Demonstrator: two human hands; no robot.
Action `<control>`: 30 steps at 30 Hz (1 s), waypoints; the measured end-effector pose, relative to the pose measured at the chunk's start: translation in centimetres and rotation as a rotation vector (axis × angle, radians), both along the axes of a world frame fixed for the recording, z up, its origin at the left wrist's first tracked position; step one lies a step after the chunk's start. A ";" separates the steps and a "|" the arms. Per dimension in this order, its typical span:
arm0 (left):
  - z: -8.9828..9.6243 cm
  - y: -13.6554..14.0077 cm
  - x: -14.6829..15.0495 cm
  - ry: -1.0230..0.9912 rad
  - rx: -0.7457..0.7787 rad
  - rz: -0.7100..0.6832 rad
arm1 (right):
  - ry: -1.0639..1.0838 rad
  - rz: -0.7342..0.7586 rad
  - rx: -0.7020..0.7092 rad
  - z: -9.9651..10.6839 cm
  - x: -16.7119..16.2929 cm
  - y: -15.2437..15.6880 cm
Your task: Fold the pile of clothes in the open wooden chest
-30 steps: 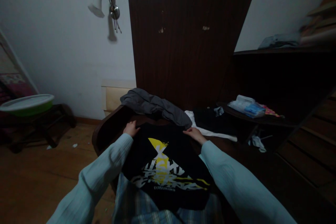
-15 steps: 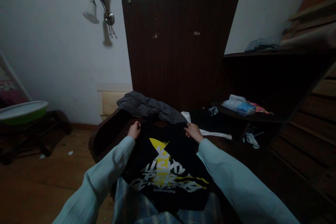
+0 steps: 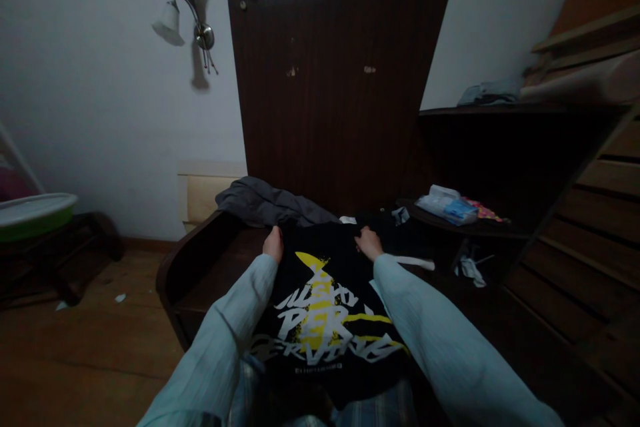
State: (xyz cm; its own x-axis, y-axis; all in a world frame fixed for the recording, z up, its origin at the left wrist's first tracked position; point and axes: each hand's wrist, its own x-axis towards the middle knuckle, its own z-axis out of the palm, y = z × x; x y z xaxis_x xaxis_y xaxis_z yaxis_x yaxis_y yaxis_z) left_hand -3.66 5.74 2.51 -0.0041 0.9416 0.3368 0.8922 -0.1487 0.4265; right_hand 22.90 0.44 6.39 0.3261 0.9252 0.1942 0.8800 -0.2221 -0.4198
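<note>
A black T-shirt (image 3: pixel 320 243) with a yellow and white printed design spreads between my hands, its lower part in front of my lap. My left hand (image 3: pixel 273 244) is closed on its upper left edge. On the upper right edge my right hand (image 3: pixel 368 242) pinches the cloth. Just beyond the shirt lies a crumpled grey garment (image 3: pixel 270 201) on the dark wooden furniture. To the right of my right hand are dark cloth and a white strip (image 3: pixel 415 262).
A dark upright board (image 3: pixel 335 93) leans at the wall. On the right, a dark shelf (image 3: pixel 500 232) bears a blue-white plastic pack (image 3: pixel 447 205). A green-rimmed basin (image 3: pixel 37 217) sits on a stand at left. Wooden slats (image 3: pixel 600 207) line the right side.
My hands have drawn closer together, the left one shifting right. The shirt's top edge now looks straighter, and its print shows flatter. The view has turned slightly.
</note>
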 end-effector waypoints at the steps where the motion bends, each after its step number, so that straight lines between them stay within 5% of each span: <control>1: -0.5 0.0 0.0 0.004 -0.024 -0.003 | -0.015 -0.017 0.006 -0.3 -0.6 0.0; 4: -1.3 -0.1 0.0 0.006 -0.060 0.003 | -0.009 0.060 0.080 -1.0 -3.6 -0.1; 11: -1.2 0.8 -0.9 -0.055 -0.184 0.075 | 0.216 0.717 0.065 -4.9 -11.9 -0.2; 17: -0.9 1.9 -3.0 -0.077 -0.274 0.075 | 0.083 0.704 0.061 -6.8 -12.8 -0.9; 25: -0.8 -0.1 -5.7 -0.110 -0.372 -0.013 | -0.028 0.765 0.068 -5.7 -12.8 -2.3; 30: 0.0 -1.8 -5.7 -0.077 -0.282 -0.173 | 0.049 0.712 -0.035 -5.3 -12.9 -1.9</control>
State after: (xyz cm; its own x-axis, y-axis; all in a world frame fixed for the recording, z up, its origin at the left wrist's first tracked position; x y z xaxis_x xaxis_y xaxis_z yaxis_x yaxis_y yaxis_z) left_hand -9.38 3.95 2.46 0.1491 0.9865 0.0680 0.8275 -0.1621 0.5375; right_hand 9.96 -1.47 1.14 -0.3523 0.9219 0.1609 0.7964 0.3857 -0.4658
